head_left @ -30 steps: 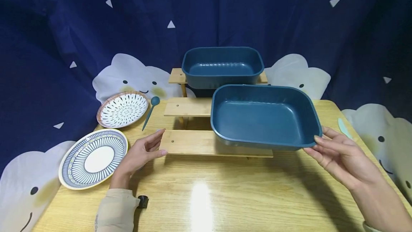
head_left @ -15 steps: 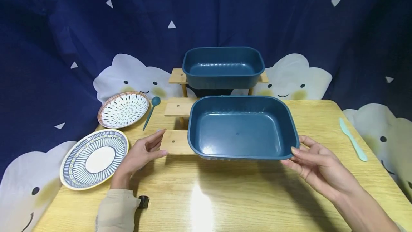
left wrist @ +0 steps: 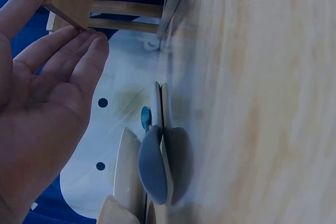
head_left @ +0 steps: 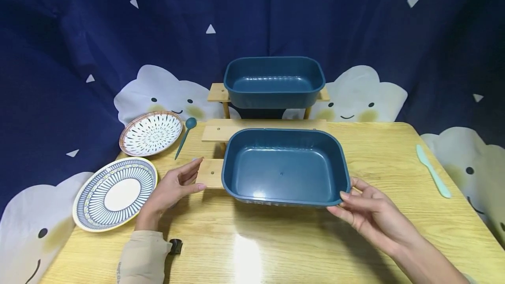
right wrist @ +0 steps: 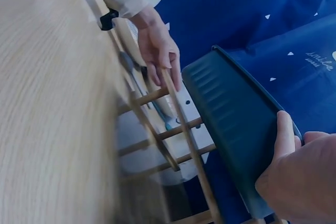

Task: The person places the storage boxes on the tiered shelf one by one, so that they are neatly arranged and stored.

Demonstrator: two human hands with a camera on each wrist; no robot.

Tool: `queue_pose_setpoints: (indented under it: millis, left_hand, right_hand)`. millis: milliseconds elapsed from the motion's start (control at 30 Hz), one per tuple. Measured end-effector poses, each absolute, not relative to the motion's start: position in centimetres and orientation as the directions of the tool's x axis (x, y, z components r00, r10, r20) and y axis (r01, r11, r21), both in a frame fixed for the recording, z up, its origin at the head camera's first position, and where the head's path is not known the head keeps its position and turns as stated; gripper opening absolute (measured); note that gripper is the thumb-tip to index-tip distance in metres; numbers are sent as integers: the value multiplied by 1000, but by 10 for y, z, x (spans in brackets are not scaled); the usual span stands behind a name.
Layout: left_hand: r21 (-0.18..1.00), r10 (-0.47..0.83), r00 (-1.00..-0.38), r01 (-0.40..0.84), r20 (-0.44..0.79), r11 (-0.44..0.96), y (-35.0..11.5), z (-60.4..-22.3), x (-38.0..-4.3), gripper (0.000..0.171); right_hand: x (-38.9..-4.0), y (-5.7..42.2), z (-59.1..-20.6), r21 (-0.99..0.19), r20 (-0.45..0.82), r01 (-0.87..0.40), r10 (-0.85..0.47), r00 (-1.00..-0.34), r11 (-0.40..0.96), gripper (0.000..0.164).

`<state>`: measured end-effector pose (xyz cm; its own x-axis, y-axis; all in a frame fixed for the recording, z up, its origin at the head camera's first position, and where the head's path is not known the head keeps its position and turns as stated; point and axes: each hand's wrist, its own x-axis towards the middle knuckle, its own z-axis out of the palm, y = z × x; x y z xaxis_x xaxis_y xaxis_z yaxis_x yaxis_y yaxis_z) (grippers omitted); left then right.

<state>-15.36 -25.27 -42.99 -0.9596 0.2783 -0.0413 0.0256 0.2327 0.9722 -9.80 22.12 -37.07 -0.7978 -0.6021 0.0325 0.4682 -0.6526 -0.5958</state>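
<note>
My right hand [head_left: 375,216] pinches the front right corner of a dark blue rectangular plastic tub [head_left: 282,170], thumb at the rim and fingers beneath. The tub overlaps the lowest step of a three-step wooden rack [head_left: 211,173]; in the right wrist view its ribbed side [right wrist: 220,114] is tilted beside the rack's slats. At the left end of that lowest step, my left hand [head_left: 169,189] grips the board between thumb and fingertips. A second blue tub [head_left: 274,99] stands on the top step. The middle step is partly covered by the front tub.
Left of the rack lie a blue-patterned plate [head_left: 122,194], a brown-rimmed plate [head_left: 151,135] and a dark teal spoon [head_left: 185,135]. A mint knife [head_left: 433,172] lies near the right table edge. The left wrist view shows a grey-blue rounded utensil [left wrist: 152,166] below my left hand.
My right hand has carried the front tub left and toward me, lower over the bottom step, uncovering the mint knife and much of the middle step. My left hand has stayed put.
</note>
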Motion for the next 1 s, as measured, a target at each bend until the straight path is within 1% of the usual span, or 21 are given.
queue_pose_setpoints:
  millis: [200, 367, 700, 1000]
  left_hand:
    - [974, 285, -958, 26, -40, 225, -253, -431, -154, 83]
    - [973, 282, -959, 34, -32, 227, -253, -430, -154, 82]
    - [971, 288, -957, 44, -26, 235, -253, -430, -155, 83]
    - [968, 283, -959, 50, -22, 245, -255, -432, -155, 82]
  right_hand:
    - [-101, 215, -379, -595, -10, 476, -586, -811, -648, 39]
    - [-104, 209, -382, -602, -74, 489, -566, -821, -631, 33]
    - [-108, 203, -380, -621, -90, 481, -554, -828, -619, 25]
    - [-107, 201, -380, -664, -136, 448, -492, -860, -598, 20]
